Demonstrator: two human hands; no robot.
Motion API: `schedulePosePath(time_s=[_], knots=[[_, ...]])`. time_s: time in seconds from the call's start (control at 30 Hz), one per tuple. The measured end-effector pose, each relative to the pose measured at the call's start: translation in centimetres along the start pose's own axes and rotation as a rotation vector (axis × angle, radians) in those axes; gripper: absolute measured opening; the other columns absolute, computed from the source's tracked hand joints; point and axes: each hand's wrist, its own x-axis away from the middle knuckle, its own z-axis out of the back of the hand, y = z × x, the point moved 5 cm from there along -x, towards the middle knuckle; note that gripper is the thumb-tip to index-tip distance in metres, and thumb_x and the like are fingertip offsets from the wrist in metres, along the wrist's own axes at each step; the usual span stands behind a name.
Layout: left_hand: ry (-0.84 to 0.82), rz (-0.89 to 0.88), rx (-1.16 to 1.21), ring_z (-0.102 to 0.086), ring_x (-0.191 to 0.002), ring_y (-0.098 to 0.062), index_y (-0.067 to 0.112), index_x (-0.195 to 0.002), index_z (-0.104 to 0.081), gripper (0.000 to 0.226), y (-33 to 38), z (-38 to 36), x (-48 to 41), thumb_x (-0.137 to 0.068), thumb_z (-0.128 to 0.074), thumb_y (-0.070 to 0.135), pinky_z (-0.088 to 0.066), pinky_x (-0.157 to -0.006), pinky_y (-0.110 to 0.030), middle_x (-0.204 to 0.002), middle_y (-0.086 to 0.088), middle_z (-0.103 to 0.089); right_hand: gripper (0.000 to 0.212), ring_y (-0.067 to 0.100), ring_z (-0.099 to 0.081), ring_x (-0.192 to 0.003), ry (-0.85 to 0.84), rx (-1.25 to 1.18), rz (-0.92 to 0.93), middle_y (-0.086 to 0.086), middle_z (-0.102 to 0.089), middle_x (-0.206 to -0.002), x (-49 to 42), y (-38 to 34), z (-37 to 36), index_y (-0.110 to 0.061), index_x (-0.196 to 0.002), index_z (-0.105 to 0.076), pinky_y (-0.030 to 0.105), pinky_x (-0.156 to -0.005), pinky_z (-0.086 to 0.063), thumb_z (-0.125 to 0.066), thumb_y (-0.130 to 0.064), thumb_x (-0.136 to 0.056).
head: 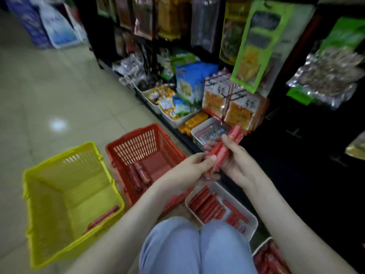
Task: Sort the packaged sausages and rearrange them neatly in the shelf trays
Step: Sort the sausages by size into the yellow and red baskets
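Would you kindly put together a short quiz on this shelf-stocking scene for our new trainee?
1. True or false: the left hand and right hand both hold the bundle of thin red sausages.
2. What holds the two thick sausages? A) yellow basket B) red basket C) the floor
3. Fill in the colour: the white tray by the knees holds ___ sausages.
Key: 1 true; 2 B; 3 red.

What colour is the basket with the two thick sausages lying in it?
The basket is red, clearest in the head view.
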Motion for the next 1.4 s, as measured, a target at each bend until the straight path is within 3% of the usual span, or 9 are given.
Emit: schedulePosePath(time_s=[0.23, 0.53, 0.7, 0.87, 1.0, 1.07, 1.2, 1.3, 1.4], knots=[[-0.056, -0.059, 0.1, -0.069, -0.086, -0.021, 0.004, -0.098, -0.062, 0.024, 3.8, 1.0, 8.7, -0.1, -0.047, 0.022, -0.057, -0.082, -0.031, -0.092, -0.012, -0.068, 0.026, 0.024, -0.069, -0.091, -0.211, 0.033, 0.068, 0.014, -0.07, -0.097, 5.7, -1.1, -7.4, -0.005, -0.106, -0.062, 0.036, -0.079, -0.058, -0.055, -0.02, -0.086], [-0.057, -0.122, 0.203, -0.07, -0.085, -0.024, -0.002, -0.112, -0.057, 0.021, 3.9, 4.0, 13.5, -0.098, -0.05, 0.012, -0.059, -0.079, -0.033, -0.101, -0.018, -0.067, 0.027, 0.025, -0.069, -0.075, -0.277, 0.072, 0.028, 0.015, -0.068, -0.096, 6.8, 1.9, -12.7, -0.005, -0.106, -0.059, 0.031, -0.052, -0.057, -0.058, -0.021, -0.084], [-0.036, -0.088, 0.333, -0.069, -0.089, -0.025, -0.001, -0.117, -0.057, 0.054, 3.8, 6.2, 13.6, -0.086, -0.054, 0.043, -0.058, -0.081, -0.033, -0.102, -0.019, -0.066, 0.03, 0.022, -0.069, -0.082, -0.303, 0.012, -0.044, 0.012, -0.069, -0.097, 5.0, 3.7, -13.0, -0.001, -0.102, -0.061, 0.039, -0.075, -0.06, -0.057, -0.024, -0.084], [0.085, -0.089, 0.535, -0.069, -0.08, -0.027, -0.003, -0.111, -0.056, 0.033, 3.2, 8.9, 11.7, -0.101, -0.04, 0.024, -0.06, -0.075, -0.033, -0.096, -0.023, -0.065, 0.04, 0.021, -0.069, -0.084, -0.313, 0.086, -0.047, 0.014, -0.068, -0.101, 2.9, 5.1, -13.0, 0.0, -0.12, -0.052, 0.034, -0.072, -0.059, -0.059, -0.017, -0.084], [0.123, -0.063, 0.394, -0.065, -0.086, -0.021, 0.003, -0.106, -0.06, 0.029, 0.6, 11.9, 8.7, -0.102, -0.041, 0.025, -0.057, -0.083, -0.033, -0.095, -0.014, -0.066, 0.015, 0.02, -0.07, -0.077, -0.278, 0.11, -0.074, 0.01, -0.071, -0.087, -1.0, 7.3, -12.0, -0.004, -0.096, -0.06, 0.034, -0.072, -0.058, -0.058, -0.014, -0.085], [0.253, -0.032, 0.043, -0.063, -0.084, -0.016, 0.011, -0.103, -0.062, 0.033, -2.2, 14.8, 6.9, -0.099, -0.046, 0.039, -0.054, -0.082, -0.031, -0.095, -0.006, -0.068, 0.004, 0.019, -0.069, -0.073, -0.237, 0.182, -0.059, 0.006, -0.07, -0.075, -3.7, 9.1, -11.2, -0.009, -0.093, -0.057, 0.033, -0.071, -0.057, -0.053, -0.009, -0.092], [0.686, 0.048, -0.703, -0.059, -0.104, -0.023, 0.01, -0.114, -0.061, 0.027, -9.6, 23.0, 3.8, -0.097, -0.052, 0.029, -0.04, -0.086, -0.03, -0.113, -0.009, -0.066, 0.026, 0.008, -0.063, -0.088, -0.227, 1.016, 0.07, -0.007, -0.065, -0.098, -11.6, 14.4, -7.3, -0.018, -0.122, -0.05, 0.02, -0.074, -0.05, -0.051, -0.011, -0.097], [0.745, 0.061, -0.925, -0.057, -0.107, -0.039, 0.004, -0.116, -0.063, 0.039, -15.0, 26.9, 1.6, -0.091, -0.041, 0.025, -0.045, -0.092, -0.041, -0.111, -0.021, -0.061, 0.043, 0.021, -0.053, -0.12, -0.593, 1.784, 0.046, 0.002, -0.052, -0.132, -18.0, 21.6, -4.1, -0.019, -0.132, -0.036, 0.036, -0.094, -0.045, -0.051, -0.013, -0.093], [0.744, 0.107, -1.104, -0.056, -0.109, -0.046, 0.006, -0.111, -0.066, 0.049, -19.7, 29.6, -1.4, -0.08, -0.035, 0.025, -0.047, -0.092, -0.058, -0.114, -0.026, -0.06, 0.03, 0.029, -0.05, -0.118, -0.848, 2.254, 0.089, 0.009, -0.05, -0.126, -22.0, 28.4, -2.1, -0.013, -0.125, -0.038, 0.042, -0.091, -0.041, -0.046, -0.015, -0.096]])
